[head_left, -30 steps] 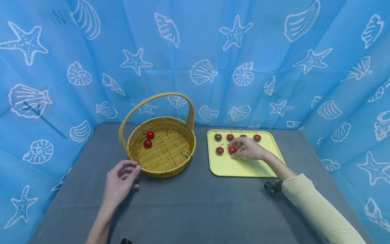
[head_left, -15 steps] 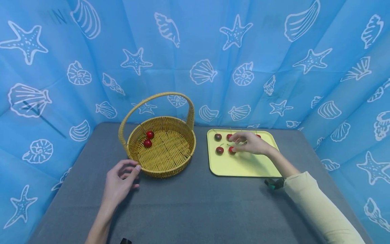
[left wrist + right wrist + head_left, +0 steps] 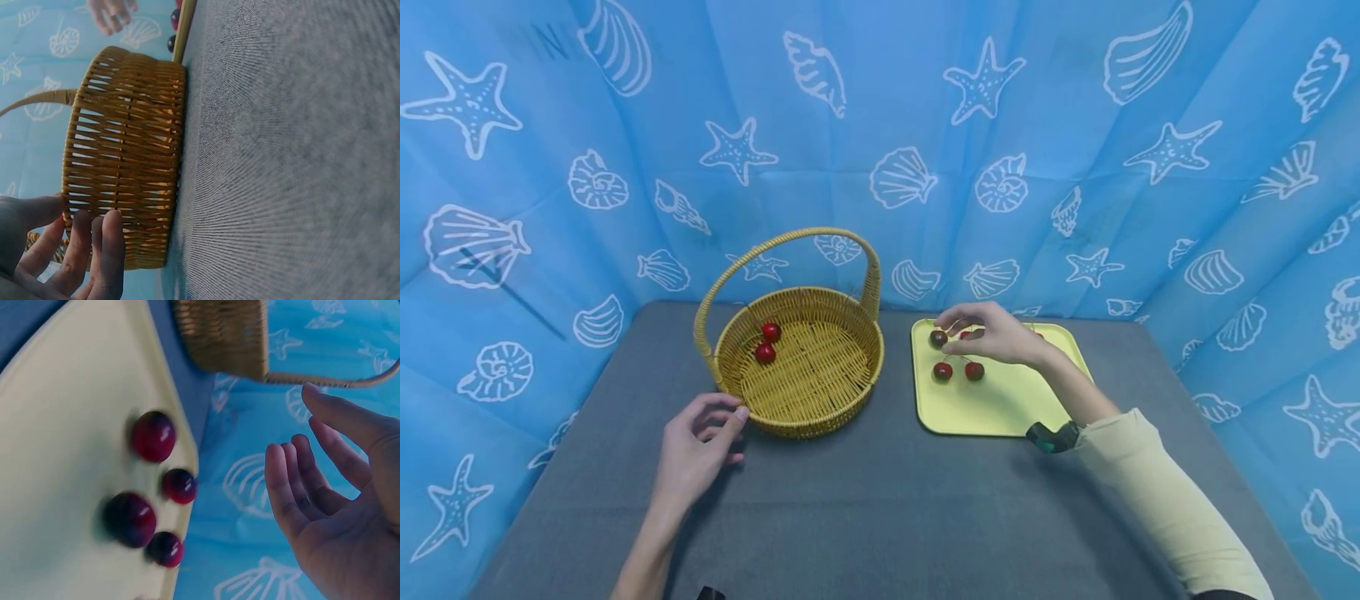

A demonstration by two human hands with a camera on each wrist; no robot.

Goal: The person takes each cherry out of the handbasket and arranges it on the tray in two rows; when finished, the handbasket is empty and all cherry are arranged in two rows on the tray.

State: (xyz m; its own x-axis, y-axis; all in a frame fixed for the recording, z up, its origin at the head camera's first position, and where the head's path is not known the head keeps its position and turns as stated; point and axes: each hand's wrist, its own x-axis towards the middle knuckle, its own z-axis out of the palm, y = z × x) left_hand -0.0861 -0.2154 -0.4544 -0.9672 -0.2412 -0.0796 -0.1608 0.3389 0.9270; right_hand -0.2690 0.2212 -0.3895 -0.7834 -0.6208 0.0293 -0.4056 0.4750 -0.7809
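A yellow wicker basket point(image 3: 805, 421) with a tall arched handle stands at left centre, two red cherries point(image 3: 765, 353) inside. My left hand point(image 3: 696, 446) pinches its near-left rim; in the left wrist view the fingers point(image 3: 112, 244) lie against the outer wall and the thumb is at the rim. Over the pale yellow tray point(image 3: 992, 408) hovers my right hand point(image 3: 1000, 333), fingers loosely curved with nothing between them. Several dark red cherries point(image 3: 943, 372) with stems lie on the tray, the back ones partly hidden by this hand. The right wrist view shows cherries point(image 3: 154, 436) below the bare palm.
A grey cloth point(image 3: 880, 517) covers the table. Behind it hangs a blue curtain point(image 3: 880, 100) with white shells and starfish, close to the table's back edge. Basket and tray stand side by side with a gap of grey cloth between them.
My right hand has come away from a front-row cherry, which stays on the tray, and moved left and back over the rear row. The left hand keeps its place at the basket rim.
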